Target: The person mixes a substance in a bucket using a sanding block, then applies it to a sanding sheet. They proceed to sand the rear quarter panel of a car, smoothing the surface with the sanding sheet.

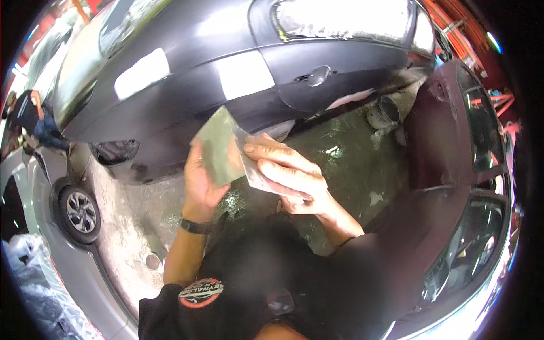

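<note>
Between my two hands, in front of my chest, is a folded sheet of sandpaper (218, 150). One half shows an olive-green face, the other a pale greyish one, with the crease between them. My left hand (199, 187) holds the green half from behind, its fingers mostly hidden by the sheet and its thumb side showing below. My right hand (292, 173) grips the pale half, fingers lying over it and the rest of the hand underneath. Beyond the sheet stands a dark car (198, 76) with two pale patches on its side panels.
A maroon car (433, 147) stands close on my right, a silver car (93, 266) on my left. Near the dark car's lower edge a bucket (384, 113) sits on the wet-looking floor (354, 164). A small round container (153, 261) is at lower left. Another person (28, 113) is far left.
</note>
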Available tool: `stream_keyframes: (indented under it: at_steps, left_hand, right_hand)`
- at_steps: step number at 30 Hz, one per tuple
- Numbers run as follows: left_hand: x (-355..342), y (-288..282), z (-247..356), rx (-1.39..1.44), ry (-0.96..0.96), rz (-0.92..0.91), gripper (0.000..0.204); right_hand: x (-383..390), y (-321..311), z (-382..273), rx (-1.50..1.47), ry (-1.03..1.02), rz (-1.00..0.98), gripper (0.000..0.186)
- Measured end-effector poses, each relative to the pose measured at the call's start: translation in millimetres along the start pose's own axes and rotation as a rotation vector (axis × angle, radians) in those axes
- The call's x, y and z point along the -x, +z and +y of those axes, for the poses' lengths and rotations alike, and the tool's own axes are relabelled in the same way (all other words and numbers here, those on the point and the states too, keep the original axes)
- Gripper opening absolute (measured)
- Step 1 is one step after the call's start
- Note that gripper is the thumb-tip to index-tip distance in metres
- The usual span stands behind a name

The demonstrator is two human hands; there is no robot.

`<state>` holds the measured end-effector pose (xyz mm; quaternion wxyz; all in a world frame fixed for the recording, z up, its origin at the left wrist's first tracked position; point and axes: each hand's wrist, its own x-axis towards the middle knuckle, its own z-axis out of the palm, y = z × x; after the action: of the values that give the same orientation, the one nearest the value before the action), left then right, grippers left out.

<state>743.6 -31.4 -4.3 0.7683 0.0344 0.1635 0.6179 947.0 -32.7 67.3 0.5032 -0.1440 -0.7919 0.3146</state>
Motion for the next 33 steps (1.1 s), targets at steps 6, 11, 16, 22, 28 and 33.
stream_keyframes:
  at_steps: [6, 11, 16, 22, 28, 33]
  left_hand:
    - [3.2, -0.6, 0.7, -0.022, -0.004, -0.132, 0.044]
    - [10.1, -0.3, 18.7, -0.235, 0.223, -0.020, 0.043]
    - [10.4, 6.8, 20.4, -0.473, 0.555, 0.174, 0.044]
    - [6.8, -13.6, 14.5, -0.699, 0.610, 0.236, 0.044]
    - [19.4, 6.4, 10.4, -0.986, 0.782, 0.310, 0.047]
    - [25.0, 3.9, 11.5, -0.807, 0.620, 0.426, 0.046]
  right_hand:
    - [-10.0, 7.0, 15.9, 0.489, -0.101, -0.365, 0.062]
    - [3.1, -18.9, 52.9, 0.929, 0.162, -0.507, 0.073]
    - [3.7, -14.0, 21.9, 1.015, 0.116, -0.362, 0.060]
    - [-14.3, 14.1, 7.9, 1.084, -0.097, -0.431, 0.046]
    - [-8.9, 20.2, 12.5, 1.112, -0.132, -0.442, 0.048]
    - [-16.4, 33.6, 9.5, 1.073, -0.123, -0.492, 0.041]
